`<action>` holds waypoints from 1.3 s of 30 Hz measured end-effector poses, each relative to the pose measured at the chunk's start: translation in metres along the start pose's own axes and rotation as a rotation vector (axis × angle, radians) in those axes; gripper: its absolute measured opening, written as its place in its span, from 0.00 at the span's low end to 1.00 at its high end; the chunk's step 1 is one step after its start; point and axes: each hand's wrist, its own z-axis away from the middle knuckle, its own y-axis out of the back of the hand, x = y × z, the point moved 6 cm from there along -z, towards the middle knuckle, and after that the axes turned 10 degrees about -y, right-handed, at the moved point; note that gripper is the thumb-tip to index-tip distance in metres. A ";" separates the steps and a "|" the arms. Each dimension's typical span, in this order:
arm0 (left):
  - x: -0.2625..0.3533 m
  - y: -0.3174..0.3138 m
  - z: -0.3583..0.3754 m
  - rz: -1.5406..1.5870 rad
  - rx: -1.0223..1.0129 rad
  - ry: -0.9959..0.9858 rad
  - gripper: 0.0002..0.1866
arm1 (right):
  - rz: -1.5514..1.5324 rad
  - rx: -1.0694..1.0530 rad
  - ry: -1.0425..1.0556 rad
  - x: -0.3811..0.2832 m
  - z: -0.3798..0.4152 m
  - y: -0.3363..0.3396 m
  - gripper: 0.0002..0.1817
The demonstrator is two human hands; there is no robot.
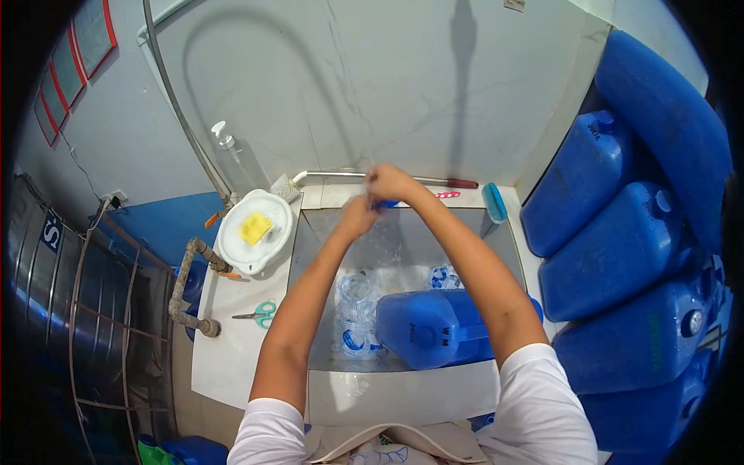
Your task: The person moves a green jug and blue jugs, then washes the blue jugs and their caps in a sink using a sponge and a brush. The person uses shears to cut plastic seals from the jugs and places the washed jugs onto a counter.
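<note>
Over the back edge of the sink (301,256) both my hands are close together, fingers closed. My right hand (390,184) is a little higher, near the metal tube along the wall; my left hand (359,216) sits just below and left of it. A small blue thing (386,204) shows between them, mostly hidden, and I cannot tell what it is. Below, in the sink, a large blue jug (418,329) lies on its side under my right forearm. Clear plastic bottles (356,314) lie left of the jug, and a blue-and-white piece (443,277) behind it.
On the left counter are a white basin (257,199) with a yellow sponge (255,229), scissors (263,314) and a pump bottle (240,159). A teal brush (494,203) lies at the back right corner. Several blue containers (612,248) crowd the right side. A pipe (180,291) rises at left.
</note>
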 end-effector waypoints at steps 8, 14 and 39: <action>0.017 0.012 0.046 -0.465 0.050 -0.381 0.14 | 0.721 0.089 0.620 0.062 0.063 -0.050 0.17; 0.039 0.010 0.112 -0.320 0.537 -0.178 0.15 | 0.602 0.226 0.730 0.048 0.075 -0.059 0.15; 0.199 -0.123 0.169 -0.421 -0.486 -0.489 0.17 | -0.040 0.497 -0.223 0.267 0.330 0.092 0.18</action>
